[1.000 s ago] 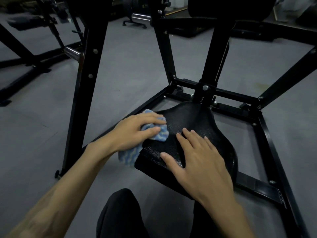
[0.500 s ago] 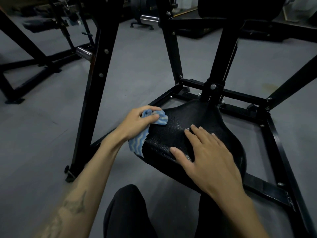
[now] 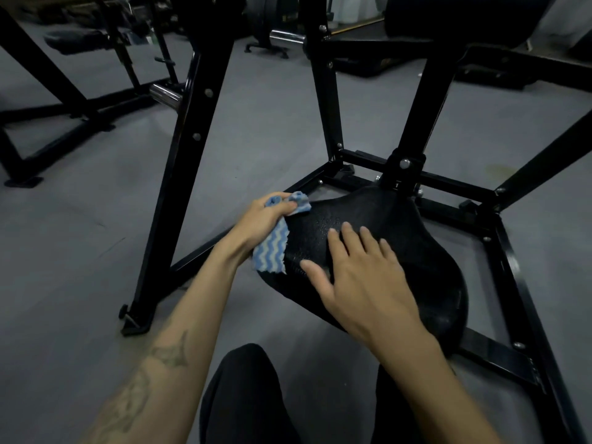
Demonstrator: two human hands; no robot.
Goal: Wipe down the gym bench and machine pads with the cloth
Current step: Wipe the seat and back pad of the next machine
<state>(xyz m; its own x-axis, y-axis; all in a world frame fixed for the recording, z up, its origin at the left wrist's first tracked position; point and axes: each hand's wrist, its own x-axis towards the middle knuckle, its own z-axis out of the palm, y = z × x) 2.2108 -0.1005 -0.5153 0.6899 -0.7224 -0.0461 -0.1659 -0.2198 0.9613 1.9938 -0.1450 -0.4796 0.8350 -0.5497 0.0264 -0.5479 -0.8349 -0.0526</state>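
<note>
A black textured seat pad (image 3: 413, 238) sits low on the black machine frame (image 3: 499, 257) in the middle of the view. My left hand (image 3: 259, 222) grips a blue and white wavy-striped cloth (image 3: 270, 251) at the pad's left edge, and part of the cloth hangs down over the pad's side. My right hand (image 3: 362, 277) lies flat on the near half of the pad with its fingers spread. A second black pad (image 3: 461, 17) is mounted higher up at the top right.
Black steel uprights (image 3: 192, 149) rise left of and behind the seat. Chrome weight pegs (image 3: 165, 94) stick out from the frame. Another bench (image 3: 77, 40) stands at the far left on the grey floor. My dark-trousered knees (image 3: 250, 395) are at the bottom.
My left hand has slid the cloth from the pad's near-left side towards its far-left edge. My right hand has stayed flat on the pad.
</note>
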